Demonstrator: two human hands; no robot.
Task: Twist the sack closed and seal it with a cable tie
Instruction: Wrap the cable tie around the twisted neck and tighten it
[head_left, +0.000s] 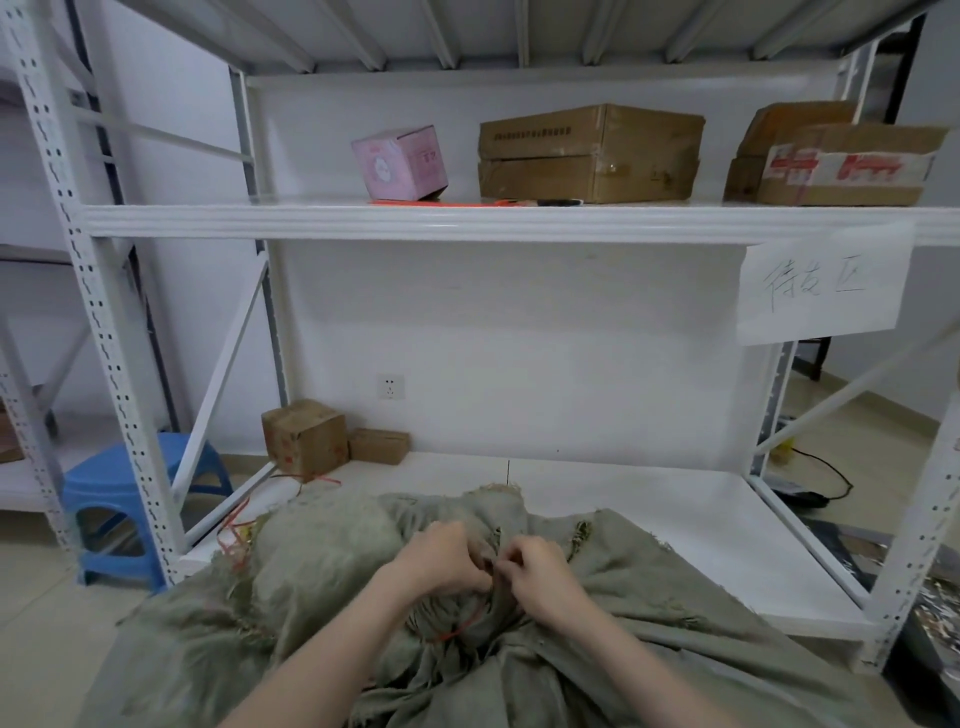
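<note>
at 6 o'clock of view, over front edge of low white metal shelf (649, 499): one grey-green coarse woven sack (322, 545), neck bunched. two bare hands close together at neck: left hand (441, 558) fingers curled round bunched fabric, right hand (540, 569) pinching same neck. one thin red cable tie (464, 625) just 6 o'clock of hands, against neck. at 9 o'clock: two small brown cardboard boxes (304, 439) (379, 446), one blue plastic stool (130, 483). at 12 o'clock, upper shelf (311, 221): one pink cardboard box (400, 161).

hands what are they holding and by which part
Both the left hand and right hand grip the sack at its bunched neck. A red cable tie trails just below; whether they also pinch it cannot be told.
</note>
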